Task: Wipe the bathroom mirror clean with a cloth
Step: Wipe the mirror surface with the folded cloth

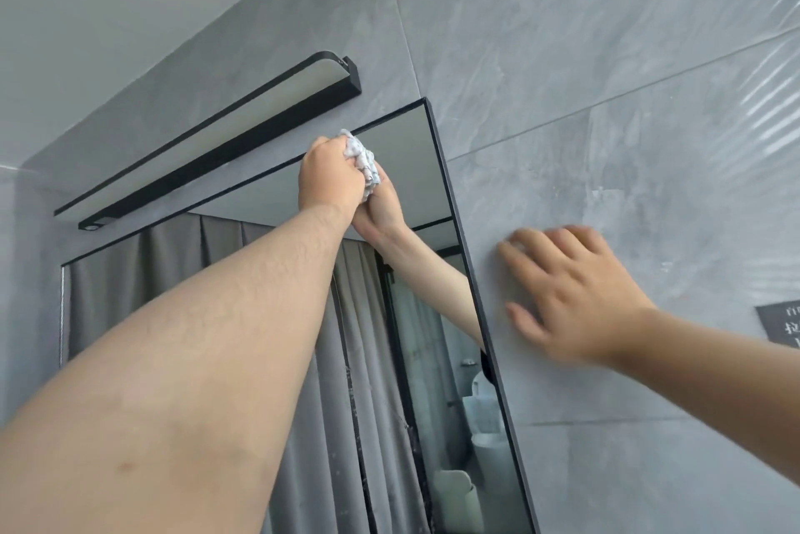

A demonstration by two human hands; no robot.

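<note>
A black-framed mirror (415, 170) hangs on the grey tiled wall and reflects grey curtains and my raised arm. My left hand (331, 174) is stretched up near the mirror's top right corner, fingers closed around a crumpled white cloth (361, 157) pressed against the glass. My right hand (571, 295) lies flat on the wall tile just right of the mirror's frame, fingers spread and holding nothing; it looks slightly blurred.
A long black light bar (225, 135) juts from the wall directly above the mirror's top edge, close to my left hand. A dark sign with white lettering (781, 323) is fixed to the tiles at the far right.
</note>
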